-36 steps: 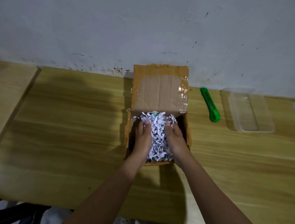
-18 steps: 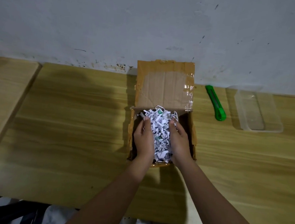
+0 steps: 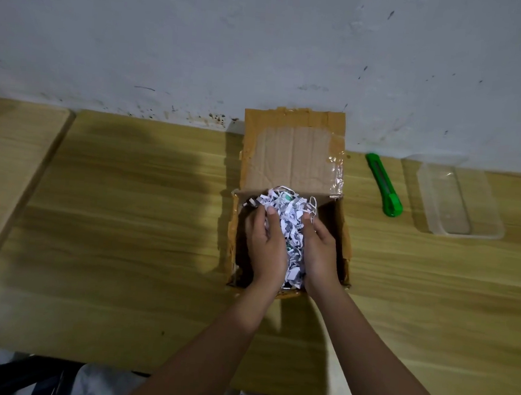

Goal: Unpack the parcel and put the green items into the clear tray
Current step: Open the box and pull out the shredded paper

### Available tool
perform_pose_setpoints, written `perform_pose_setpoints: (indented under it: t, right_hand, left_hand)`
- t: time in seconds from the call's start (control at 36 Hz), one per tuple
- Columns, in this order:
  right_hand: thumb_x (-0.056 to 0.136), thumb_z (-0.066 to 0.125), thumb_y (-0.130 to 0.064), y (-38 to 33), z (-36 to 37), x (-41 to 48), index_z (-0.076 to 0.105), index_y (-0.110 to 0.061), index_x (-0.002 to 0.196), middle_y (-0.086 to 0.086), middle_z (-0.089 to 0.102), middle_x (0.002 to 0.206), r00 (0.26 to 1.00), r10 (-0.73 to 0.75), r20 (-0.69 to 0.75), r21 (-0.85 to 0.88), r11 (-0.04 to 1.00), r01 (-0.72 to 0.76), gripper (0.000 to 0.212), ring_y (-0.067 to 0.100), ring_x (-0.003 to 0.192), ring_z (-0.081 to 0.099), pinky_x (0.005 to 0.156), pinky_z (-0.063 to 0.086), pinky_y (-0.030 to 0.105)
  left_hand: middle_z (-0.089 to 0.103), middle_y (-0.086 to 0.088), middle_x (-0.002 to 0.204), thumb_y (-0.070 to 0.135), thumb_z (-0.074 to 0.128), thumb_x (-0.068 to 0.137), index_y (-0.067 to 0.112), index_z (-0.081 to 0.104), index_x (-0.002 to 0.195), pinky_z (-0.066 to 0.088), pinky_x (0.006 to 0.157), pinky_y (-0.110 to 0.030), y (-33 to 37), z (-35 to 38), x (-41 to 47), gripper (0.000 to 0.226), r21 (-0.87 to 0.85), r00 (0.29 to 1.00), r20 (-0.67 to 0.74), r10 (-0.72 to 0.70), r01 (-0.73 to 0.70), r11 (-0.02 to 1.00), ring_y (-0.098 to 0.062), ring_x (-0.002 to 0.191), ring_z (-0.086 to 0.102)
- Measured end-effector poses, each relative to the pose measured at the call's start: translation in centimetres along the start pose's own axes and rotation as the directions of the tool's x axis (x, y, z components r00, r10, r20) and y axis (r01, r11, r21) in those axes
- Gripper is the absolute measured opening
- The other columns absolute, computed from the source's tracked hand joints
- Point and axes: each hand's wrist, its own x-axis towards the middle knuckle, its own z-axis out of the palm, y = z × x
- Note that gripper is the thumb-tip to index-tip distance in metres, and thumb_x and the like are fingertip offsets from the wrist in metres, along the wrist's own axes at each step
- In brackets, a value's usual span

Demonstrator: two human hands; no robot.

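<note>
Head view, OP asks: what are the hands doing in the box (image 3: 341, 235)?

Reply: left hand (image 3: 264, 247) and right hand (image 3: 320, 252) both have fingers curled round a wad of shredded paper (image 3: 289, 213), squeezed between them. A green bit (image 3: 289, 197) peeks out just past the fingertips.

OP: and the tray?

Reply: clear tray (image 3: 496, 230) sits well right of the fingers, with the green cutter (image 3: 384, 188) between tray and box.
</note>
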Motion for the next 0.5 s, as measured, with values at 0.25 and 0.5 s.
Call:
perform_pose_setpoints:
  t: [0.25,0.5]
  right_hand:
    - [0.094,0.050,-0.026,-0.5,-0.3,-0.8,0.069,-0.019,0.101,0.017,0.071,0.102,0.995,-0.079,0.064,0.036,0.996,0.076,0.021,0.040,0.102,0.062,0.089,0.050,0.049]
    - [0.096,0.047,-0.018,-1.5,0.3,-1.5,0.069,-0.023,0.095,0.006,0.072,0.099,0.977,-0.185,0.104,0.097,0.980,0.175,0.022,0.024,0.097,0.067,0.089,0.053,0.040]
  left_hand:
    - [0.039,-0.002,0.141,0.031,0.037,0.097,0.013,0.043,0.135,0.023,0.072,0.013,-0.3,-0.2,-0.4,0.043,0.044,0.997,-0.026,0.067,-0.066,0.997,-0.005,0.120,0.039]
    - [0.045,-0.009,0.131,0.024,0.039,0.097,0.006,0.051,0.127,0.029,0.083,0.008,0.2,-0.7,0.0,0.037,0.037,0.983,-0.031,0.182,-0.181,0.983,-0.018,0.121,0.046]
